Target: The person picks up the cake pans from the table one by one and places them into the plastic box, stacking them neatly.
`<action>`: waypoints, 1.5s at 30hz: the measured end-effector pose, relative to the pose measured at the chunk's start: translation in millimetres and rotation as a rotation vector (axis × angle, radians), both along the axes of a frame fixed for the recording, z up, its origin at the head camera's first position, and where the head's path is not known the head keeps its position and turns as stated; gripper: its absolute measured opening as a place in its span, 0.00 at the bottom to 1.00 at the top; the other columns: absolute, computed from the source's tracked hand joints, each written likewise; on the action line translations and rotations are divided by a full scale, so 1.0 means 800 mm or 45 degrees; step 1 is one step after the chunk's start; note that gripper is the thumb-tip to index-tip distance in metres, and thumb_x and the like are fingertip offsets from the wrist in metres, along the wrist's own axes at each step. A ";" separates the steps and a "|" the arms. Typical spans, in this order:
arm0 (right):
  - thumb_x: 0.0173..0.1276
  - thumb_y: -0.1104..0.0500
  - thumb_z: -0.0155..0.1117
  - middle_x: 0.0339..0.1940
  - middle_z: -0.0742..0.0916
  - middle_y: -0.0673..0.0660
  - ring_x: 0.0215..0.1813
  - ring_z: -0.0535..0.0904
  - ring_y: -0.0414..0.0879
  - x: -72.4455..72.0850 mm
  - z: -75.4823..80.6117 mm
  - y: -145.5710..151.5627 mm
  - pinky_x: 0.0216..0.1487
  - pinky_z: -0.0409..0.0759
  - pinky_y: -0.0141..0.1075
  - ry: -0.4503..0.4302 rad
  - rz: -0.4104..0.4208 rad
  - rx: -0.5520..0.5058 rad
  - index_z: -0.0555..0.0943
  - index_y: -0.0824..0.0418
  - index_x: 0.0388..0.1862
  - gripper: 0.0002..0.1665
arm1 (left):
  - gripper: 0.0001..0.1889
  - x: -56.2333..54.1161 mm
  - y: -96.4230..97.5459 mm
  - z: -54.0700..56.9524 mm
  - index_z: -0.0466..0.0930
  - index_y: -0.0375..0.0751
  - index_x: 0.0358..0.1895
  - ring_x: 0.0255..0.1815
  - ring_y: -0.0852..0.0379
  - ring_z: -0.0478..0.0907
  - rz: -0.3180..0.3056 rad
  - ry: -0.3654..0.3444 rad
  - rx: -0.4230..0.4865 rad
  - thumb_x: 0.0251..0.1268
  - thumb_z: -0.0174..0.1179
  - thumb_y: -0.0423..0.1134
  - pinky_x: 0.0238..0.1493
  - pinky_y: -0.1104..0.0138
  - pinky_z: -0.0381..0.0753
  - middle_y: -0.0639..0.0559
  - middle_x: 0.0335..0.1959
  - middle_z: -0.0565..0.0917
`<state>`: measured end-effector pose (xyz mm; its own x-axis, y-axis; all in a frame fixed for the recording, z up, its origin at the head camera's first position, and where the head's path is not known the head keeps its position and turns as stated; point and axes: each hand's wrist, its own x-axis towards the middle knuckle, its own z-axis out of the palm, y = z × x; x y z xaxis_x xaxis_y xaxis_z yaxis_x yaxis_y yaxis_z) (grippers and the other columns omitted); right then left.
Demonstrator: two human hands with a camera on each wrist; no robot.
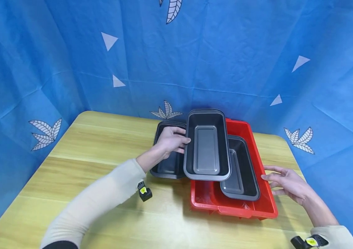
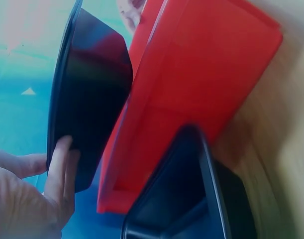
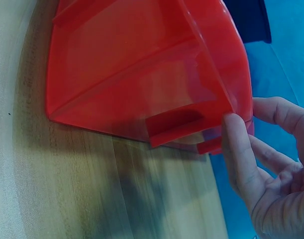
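Observation:
My left hand [image 1: 172, 140] pinches the left rim of a dark loaf pan [image 1: 206, 148], thumb on the rim and fingers against its outer side. In the left wrist view this loaf pan [image 2: 89, 94] is held up, overlapping the red bin. A second loaf pan [image 1: 240, 169] lies inside the red bin [image 1: 204, 192], partly hidden by the held one. Another loaf pan [image 1: 167, 167] stands on the table left of the bin, under my left hand. My right hand [image 1: 288, 181] is at the bin's right edge; in the right wrist view its fingers [image 3: 236, 149] touch the rim.
The wooden table [image 1: 101, 138] spreads widely to the left of the pans and in front of the bin. A blue patterned cloth [image 1: 164, 62] hangs behind the table and along its sides.

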<state>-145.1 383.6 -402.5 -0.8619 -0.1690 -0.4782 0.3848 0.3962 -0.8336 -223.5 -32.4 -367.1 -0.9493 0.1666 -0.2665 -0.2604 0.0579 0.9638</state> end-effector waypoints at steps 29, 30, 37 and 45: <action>0.81 0.53 0.60 0.44 0.92 0.45 0.44 0.92 0.46 -0.001 -0.002 0.001 0.48 0.94 0.44 -0.011 0.004 0.016 0.52 0.73 0.84 0.45 | 0.20 -0.004 0.094 -0.020 0.79 0.32 0.61 0.46 0.41 0.92 -0.023 -0.092 0.013 0.68 0.69 0.28 0.44 0.52 0.93 0.37 0.45 0.91; 0.81 0.53 0.60 0.44 0.92 0.45 0.44 0.92 0.46 -0.002 -0.002 0.001 0.48 0.94 0.44 -0.011 0.005 0.021 0.52 0.73 0.84 0.46 | 0.20 -0.005 0.096 -0.021 0.79 0.32 0.61 0.46 0.41 0.92 -0.025 -0.093 0.009 0.68 0.69 0.28 0.44 0.52 0.93 0.37 0.45 0.91; 0.81 0.53 0.60 0.43 0.93 0.45 0.44 0.92 0.47 -0.002 -0.004 0.002 0.48 0.94 0.45 -0.019 -0.002 0.013 0.54 0.72 0.83 0.44 | 0.20 -0.009 0.108 -0.026 0.80 0.34 0.62 0.45 0.41 0.92 0.008 -0.101 -0.020 0.68 0.69 0.29 0.46 0.51 0.93 0.38 0.45 0.90; 0.81 0.52 0.60 0.43 0.93 0.45 0.44 0.92 0.46 -0.003 -0.004 0.002 0.48 0.94 0.45 -0.019 0.009 0.017 0.53 0.73 0.83 0.45 | 0.20 -0.010 0.121 -0.029 0.81 0.34 0.61 0.43 0.43 0.92 0.041 -0.120 -0.041 0.67 0.70 0.29 0.47 0.51 0.93 0.39 0.45 0.89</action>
<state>-147.3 385.5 -405.9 -0.8534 -0.1688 -0.4932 0.3944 0.4098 -0.8225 -231.7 64.2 -390.1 -0.9244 0.1265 -0.3599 -0.3523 0.0785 0.9326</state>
